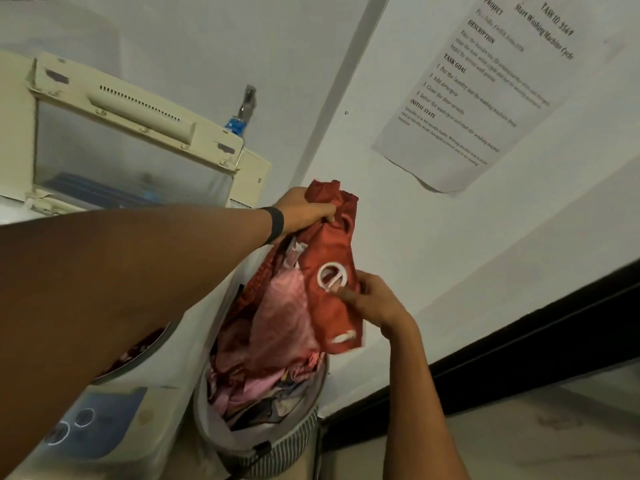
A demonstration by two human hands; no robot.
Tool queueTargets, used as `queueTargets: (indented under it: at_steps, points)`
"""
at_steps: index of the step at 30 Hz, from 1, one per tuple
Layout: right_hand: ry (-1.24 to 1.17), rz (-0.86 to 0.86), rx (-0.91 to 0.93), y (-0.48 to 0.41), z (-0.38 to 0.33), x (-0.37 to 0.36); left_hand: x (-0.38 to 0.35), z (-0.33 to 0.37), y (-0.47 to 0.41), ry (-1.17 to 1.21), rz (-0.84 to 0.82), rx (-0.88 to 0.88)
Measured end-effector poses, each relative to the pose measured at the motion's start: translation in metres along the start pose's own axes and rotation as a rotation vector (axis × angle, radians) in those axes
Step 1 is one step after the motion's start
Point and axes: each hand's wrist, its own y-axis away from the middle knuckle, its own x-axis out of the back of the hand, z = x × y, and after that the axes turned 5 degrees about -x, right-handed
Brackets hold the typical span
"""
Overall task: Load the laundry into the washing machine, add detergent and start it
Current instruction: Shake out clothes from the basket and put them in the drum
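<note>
The red cloth [329,244] hung between the two hands, above the laundry basket [287,441], which held more clothes. The left hand [304,211] gripped its gathered top end in a fist. The right hand [375,301] pinched the lower part, just beside a white ring [330,276] in the fabric. The long axis of the cloth ran almost vertical in the view, with the top end toward the wall and the lower end over the basket's far rim. The drum opening [138,344] of the washing machine [180,341] lay to the left of the cloth, beside the basket and under the left forearm. The lid [138,109] stood raised. The left hand seemed nearer to the opening, so the cloth probably had to travel leftward, top end first.
</note>
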Motion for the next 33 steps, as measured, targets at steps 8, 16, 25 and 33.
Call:
queueTargets:
  at_steps: [8, 16, 25, 33]
  points:
    - [0.146, 0.332, 0.380, -0.016, -0.054, 0.043, -0.011, 0.006, 0.013, 0.216, -0.313, 0.059]
    - [0.039, 0.459, 0.375, -0.024, -0.048, 0.042, -0.003, -0.005, 0.009, 0.205, -0.370, -0.045]
    - [0.219, 0.155, 0.018, -0.002, -0.042, 0.052, 0.013, -0.014, -0.002, 0.085, -0.099, -0.046]
    - [-0.009, 0.625, -0.013, -0.015, -0.065, 0.018, -0.017, -0.012, 0.008, 0.073, -0.113, -0.089]
